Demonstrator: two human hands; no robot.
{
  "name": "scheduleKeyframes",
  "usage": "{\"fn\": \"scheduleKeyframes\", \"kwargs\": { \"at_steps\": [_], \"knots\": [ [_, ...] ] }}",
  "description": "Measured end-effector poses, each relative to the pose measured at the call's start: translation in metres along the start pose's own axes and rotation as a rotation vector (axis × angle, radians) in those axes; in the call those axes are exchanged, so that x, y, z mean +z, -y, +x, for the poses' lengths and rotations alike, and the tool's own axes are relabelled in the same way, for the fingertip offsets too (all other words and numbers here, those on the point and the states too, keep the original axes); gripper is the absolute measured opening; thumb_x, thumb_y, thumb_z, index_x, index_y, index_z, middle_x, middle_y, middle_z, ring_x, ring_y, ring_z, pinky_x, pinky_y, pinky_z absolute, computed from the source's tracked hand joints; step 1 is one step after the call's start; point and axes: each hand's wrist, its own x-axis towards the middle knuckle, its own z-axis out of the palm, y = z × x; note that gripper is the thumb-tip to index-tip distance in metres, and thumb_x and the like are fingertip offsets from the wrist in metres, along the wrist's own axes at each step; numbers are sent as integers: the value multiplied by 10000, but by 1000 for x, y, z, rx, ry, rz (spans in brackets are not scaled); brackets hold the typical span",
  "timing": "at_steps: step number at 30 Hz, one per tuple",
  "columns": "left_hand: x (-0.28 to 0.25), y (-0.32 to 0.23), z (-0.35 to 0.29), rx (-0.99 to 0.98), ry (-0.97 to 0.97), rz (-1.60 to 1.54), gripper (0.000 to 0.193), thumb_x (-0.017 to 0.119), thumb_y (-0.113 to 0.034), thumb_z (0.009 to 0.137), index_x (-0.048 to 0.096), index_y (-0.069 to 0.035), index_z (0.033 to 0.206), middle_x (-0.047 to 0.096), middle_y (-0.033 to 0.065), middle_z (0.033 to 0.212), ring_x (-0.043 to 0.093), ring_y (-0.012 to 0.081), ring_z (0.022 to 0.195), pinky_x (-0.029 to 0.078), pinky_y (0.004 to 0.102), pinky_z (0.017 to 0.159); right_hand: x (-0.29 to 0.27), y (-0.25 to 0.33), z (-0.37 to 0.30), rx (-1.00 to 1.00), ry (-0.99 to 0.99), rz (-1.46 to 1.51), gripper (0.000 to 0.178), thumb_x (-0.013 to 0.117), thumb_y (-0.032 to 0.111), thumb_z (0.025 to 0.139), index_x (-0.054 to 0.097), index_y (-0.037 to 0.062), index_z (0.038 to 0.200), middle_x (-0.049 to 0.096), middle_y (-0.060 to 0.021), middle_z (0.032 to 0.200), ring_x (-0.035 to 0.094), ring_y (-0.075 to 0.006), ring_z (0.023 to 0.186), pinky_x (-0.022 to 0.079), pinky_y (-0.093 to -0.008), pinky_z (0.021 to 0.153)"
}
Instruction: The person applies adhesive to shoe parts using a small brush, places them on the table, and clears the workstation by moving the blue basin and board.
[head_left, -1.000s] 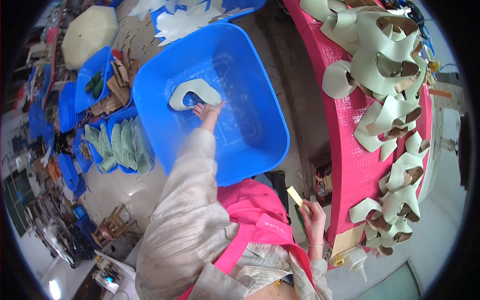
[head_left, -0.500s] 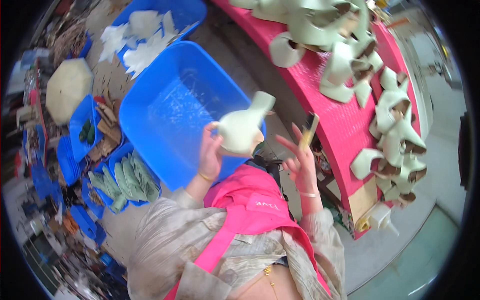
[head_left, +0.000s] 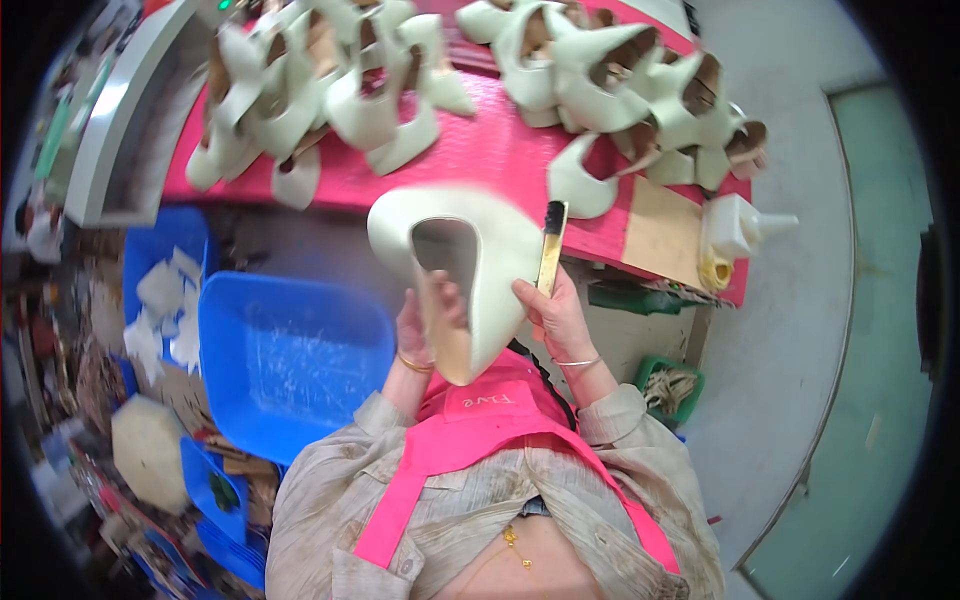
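Note:
A pale green shoe upper (head_left: 500, 255) is held up in front of my pink apron, its dark-lined opening facing me. My left hand (head_left: 420, 325) grips its left edge, some fingers showing inside the opening. My right hand (head_left: 556, 318) is closed around a small flat brush (head_left: 550, 250) with black bristles and a pale yellow handle, bristles pointing up. The thumb of that hand also presses on the right side of the upper.
Beyond my hands, a pink-covered table (head_left: 500, 120) carries several pale green shoe uppers (head_left: 385, 105), a brown board (head_left: 665, 230) and a white squeeze bottle (head_left: 735, 225). A blue bin (head_left: 300, 360) stands at left, a green basket (head_left: 672, 388) at right.
The view has swung right, toward the pink table. The shoe upper has been turned so its opening faces me. My right hand, apart from it before, now touches it while still holding the brush.

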Motion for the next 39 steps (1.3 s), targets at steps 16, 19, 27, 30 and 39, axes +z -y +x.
{"fn": "scheduleKeyframes", "kwargs": {
  "at_steps": [16, 19, 27, 30, 39],
  "knots": [
    [52, 92, 91, -70, -944, 693, 311, 451, -266, 839, 462, -53, 1065, 565, 62, 906, 558, 171, 755, 460, 302, 670, -437, 78, -10, 113, -1051, -1496, 218, 602, 216, 678, 589, 92, 857, 582, -148, 763, 562, -288, 731, 430, -363, 625],
    [59, 100, 110, 38, -896, 928, 273, 438, -273, 846, 482, -58, 1008, 567, 23, 776, 546, 125, 621, 457, 245, 539, -434, 85, -15, 119, -917, -1434, 229, 607, 217, 671, 592, 106, 870, 582, -140, 755, 563, -286, 721, 431, -358, 624],
    [15, 68, 193, 66, -958, 662, 268, 408, -300, 854, 506, -61, 924, 342, -37, 520, 261, 66, 374, 212, 214, 355, -414, 78, -31, 40, -1082, -1648, 231, 583, 161, 704, 574, 119, 931, 549, -85, 872, 540, -282, 787, 434, -369, 659],
    [-110, -17, 167, -24, -812, 681, 227, 481, -298, 815, 540, -79, 827, 409, -34, 518, 343, 77, 388, 262, 207, 358, -412, 60, -49, -186, -907, -1599, 255, 578, 104, 704, 569, 80, 957, 558, -97, 825, 541, -251, 720, 426, -348, 591],
    [-97, -59, 138, 33, -944, 750, 201, 527, -281, 783, 550, -82, 806, 376, -48, 444, 287, 57, 325, 182, 199, 317, -137, 49, 101, -93, -181, -661, 260, 592, 120, 721, 577, 35, 966, 540, -17, 699, 455, -89, 575, 386, -217, 510]
  ]
}}
